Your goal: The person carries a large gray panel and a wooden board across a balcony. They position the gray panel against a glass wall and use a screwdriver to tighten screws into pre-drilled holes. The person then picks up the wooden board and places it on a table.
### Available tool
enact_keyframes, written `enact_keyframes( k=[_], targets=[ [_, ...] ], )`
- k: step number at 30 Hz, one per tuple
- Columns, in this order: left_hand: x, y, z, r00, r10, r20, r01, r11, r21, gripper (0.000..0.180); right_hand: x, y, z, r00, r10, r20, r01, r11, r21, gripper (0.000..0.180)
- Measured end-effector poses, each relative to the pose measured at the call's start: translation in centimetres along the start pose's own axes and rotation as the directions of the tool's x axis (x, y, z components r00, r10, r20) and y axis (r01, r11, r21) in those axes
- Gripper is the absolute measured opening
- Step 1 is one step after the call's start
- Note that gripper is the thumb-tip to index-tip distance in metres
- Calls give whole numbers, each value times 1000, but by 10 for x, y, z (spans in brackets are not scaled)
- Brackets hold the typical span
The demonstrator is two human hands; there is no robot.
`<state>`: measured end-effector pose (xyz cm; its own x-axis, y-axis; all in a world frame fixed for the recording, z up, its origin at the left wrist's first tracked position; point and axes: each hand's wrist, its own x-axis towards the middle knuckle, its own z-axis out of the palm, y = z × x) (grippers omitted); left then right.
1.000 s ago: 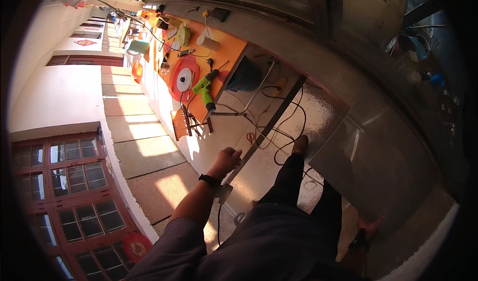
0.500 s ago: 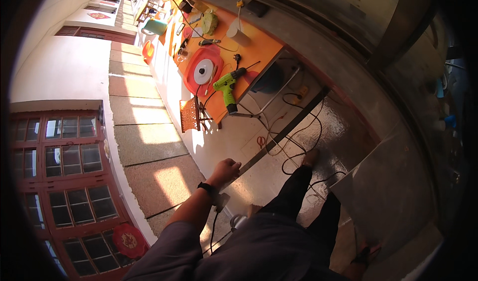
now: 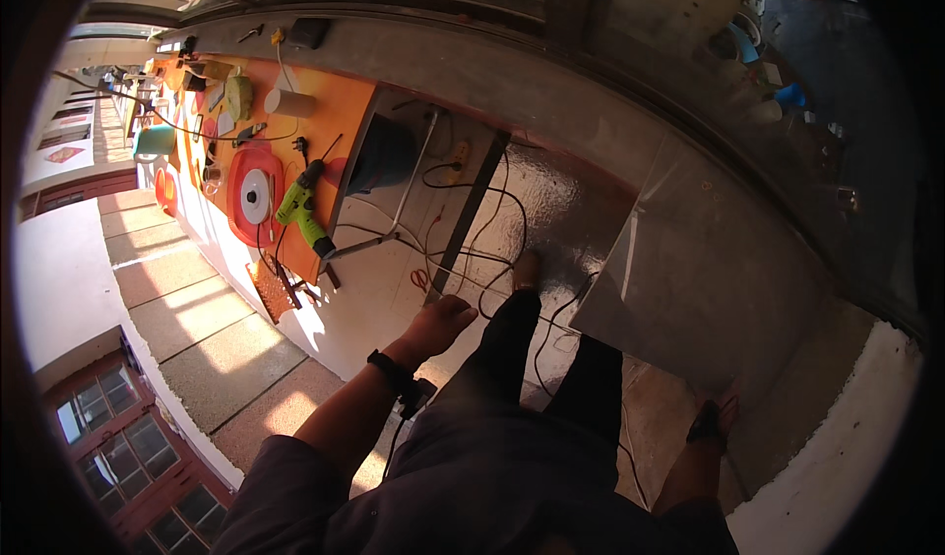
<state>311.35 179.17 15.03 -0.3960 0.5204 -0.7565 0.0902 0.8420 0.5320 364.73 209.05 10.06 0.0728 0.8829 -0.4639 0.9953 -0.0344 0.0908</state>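
Windows in red frames (image 3: 133,447) take up the far left, lower than the orange table (image 3: 337,97), which is my reference point for everything. Teal container (image 3: 155,142) sits just past the table's left side. On the table itself there's a pinkish-red tray (image 3: 250,158) with a round white lid (image 3: 254,183) in it, then a lime-green drill (image 3: 298,206) lying at the table's right edge.

Right of the table, low down, are what look like red scissors (image 3: 420,278). Left hand (image 3: 443,324) is near those in the picture, below and right of the table. Fingers loosely curled, nothing visible in them, but the palm's turned away so can't swear it's empty. Dark cables (image 3: 512,201) snake around right of the table too.

Well right of the table there's a big grey slab (image 3: 699,260), and the right hand (image 3: 724,415) is by its lower edge. Super dim there, so can't tell how open those fingers are, whether they're holding anything, or touching the slab.
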Motion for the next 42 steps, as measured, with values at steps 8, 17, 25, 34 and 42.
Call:
enact_keyframes(
  k=[8,17,25,34,42],
  targets=[
    [68,82,119,931,188,314,-60,925,-376,50,24,-28,8,830,157,536,-308,-672,673,56],
    [62,98,138,925,-28,378,276,734,-621,41,4,-67,-11,805,286,520,-237,-649,723,57],
    [58,109,136,935,-109,338,306,730,-611,39,-96,-157,20,675,-365,641,-729,-459,508,67],
    [59,104,132,929,-23,368,262,744,-615,42,-136,-250,50,633,-432,642,-773,-399,494,51],
    [36,25,5,980,-23,198,108,894,-434,37,-130,-257,65,728,-207,653,-667,-432,607,55]
  ],
)
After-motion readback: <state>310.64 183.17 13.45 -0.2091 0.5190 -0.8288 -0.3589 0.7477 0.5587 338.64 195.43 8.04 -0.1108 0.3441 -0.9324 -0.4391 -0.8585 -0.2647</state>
